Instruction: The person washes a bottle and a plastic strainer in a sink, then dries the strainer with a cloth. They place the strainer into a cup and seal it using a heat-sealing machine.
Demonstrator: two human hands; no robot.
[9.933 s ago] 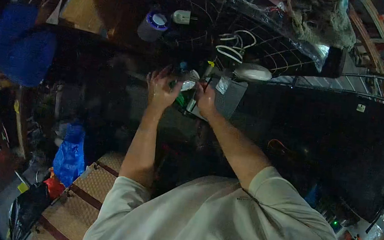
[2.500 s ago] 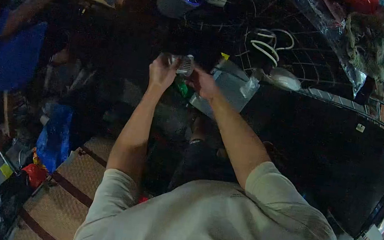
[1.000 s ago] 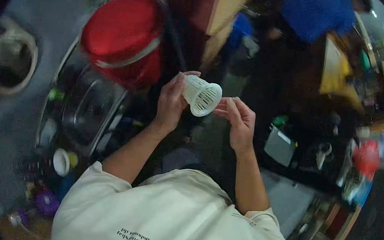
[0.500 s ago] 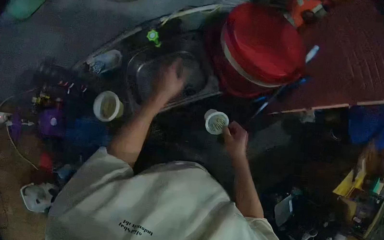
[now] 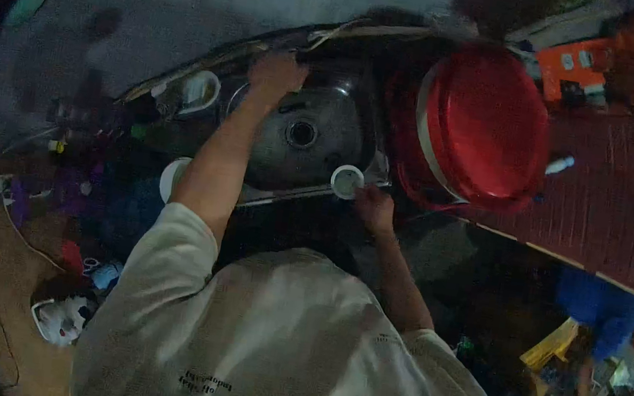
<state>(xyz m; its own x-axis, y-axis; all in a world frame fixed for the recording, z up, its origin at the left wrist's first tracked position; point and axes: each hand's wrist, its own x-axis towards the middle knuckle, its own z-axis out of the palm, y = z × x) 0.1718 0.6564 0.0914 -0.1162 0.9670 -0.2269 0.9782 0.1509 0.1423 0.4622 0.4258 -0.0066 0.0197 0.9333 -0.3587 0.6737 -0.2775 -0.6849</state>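
Note:
My left hand [image 5: 277,76] reaches over the back edge of a metal sink [image 5: 347,118]. Its fingers are closed where the bright green tap stood in the earlier view, and the hand hides that tap. Below the hand the round drain [image 5: 301,133] shows in the basin. My right hand [image 5: 374,208] grips a small white cup [image 5: 348,182] by its right side, close to the sink's front right corner. The cup's round mouth faces me; what is inside is too dark to make out.
A large red lidded bucket [image 5: 486,128] stands right of the sink. A white container [image 5: 200,92] sits left of it, and another white tub [image 5: 170,179] is partly behind my left forearm. A person in blue [image 5: 599,307] is at the far right, beside a brown panel [image 5: 614,189].
My left hand has moved from inside the basin up to the tap at the back edge. The right hand has brought the white cup closer to the sink. The view has shifted.

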